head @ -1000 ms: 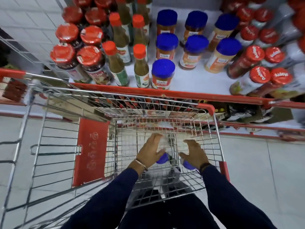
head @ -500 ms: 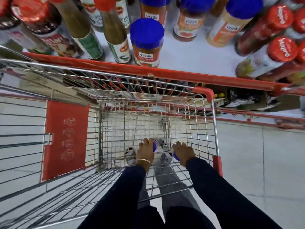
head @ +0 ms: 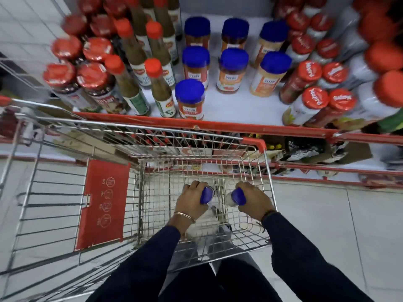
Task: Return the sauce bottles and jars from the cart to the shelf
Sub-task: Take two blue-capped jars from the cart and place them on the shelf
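Observation:
Both my hands are down inside the wire cart (head: 255, 219). My left hand (head: 192, 200) is closed around a jar with a blue lid (head: 206, 194). My right hand (head: 254, 201) grips a second blue-lidded jar (head: 237, 196) with pale contents. Each jar's body is mostly hidden by my fingers. Beyond the cart is the white shelf (head: 235, 106) with a red front edge, where several matching blue-lidded jars (head: 190, 99) stand in rows. There is bare shelf to the right of the front jar.
Green sauce bottles with red caps (head: 160, 90) and red-lidded dark jars (head: 96, 83) stand on the shelf's left. Red-lidded jars (head: 316, 101) crowd its right. The cart's red child-seat flap (head: 103, 203) is to my left. A lower shelf (head: 305, 151) holds packets.
My hands went from hovering over the two jars to closing on them, and now hold them a little higher in the cart. The view has tilted back up toward the shelf.

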Action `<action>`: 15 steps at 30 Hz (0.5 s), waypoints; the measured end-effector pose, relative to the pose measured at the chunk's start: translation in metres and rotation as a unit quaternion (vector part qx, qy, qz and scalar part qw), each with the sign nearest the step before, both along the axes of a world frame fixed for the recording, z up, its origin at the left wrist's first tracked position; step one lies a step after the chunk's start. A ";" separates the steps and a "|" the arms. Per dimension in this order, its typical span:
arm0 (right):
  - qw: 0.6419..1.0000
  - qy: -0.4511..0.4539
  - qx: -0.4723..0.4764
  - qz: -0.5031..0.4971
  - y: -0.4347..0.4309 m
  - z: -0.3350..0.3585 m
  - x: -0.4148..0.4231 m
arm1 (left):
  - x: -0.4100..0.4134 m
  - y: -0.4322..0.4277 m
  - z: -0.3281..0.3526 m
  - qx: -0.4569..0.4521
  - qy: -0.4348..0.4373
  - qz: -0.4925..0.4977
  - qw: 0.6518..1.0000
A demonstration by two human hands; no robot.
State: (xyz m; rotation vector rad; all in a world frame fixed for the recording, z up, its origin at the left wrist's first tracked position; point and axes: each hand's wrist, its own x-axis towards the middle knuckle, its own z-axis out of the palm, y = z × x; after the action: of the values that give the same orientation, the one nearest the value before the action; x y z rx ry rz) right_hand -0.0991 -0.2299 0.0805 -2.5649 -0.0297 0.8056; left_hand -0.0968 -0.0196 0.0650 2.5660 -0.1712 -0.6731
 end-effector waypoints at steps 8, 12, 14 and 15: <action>0.993 -0.116 0.033 -0.018 -0.013 0.116 0.020 | 0.041 0.000 0.115 -0.070 -0.143 -0.014 0.987; 0.980 -0.192 0.038 -0.038 -0.019 0.177 0.044 | 0.069 -0.005 0.167 -0.115 -0.228 -0.020 0.967; 0.971 -0.233 0.030 -0.047 -0.021 0.201 0.057 | 0.086 -0.009 0.187 -0.117 -0.261 -0.025 0.958; 0.965 -0.254 0.030 -0.054 -0.022 0.210 0.064 | 0.095 -0.012 0.196 -0.114 -0.276 -0.025 0.954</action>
State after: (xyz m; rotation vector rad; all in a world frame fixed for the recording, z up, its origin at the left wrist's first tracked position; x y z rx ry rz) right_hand -0.0355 -0.2524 0.2906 -2.6176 -0.0691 0.0908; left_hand -0.0017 -0.0317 0.2607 2.4623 -0.4664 0.0670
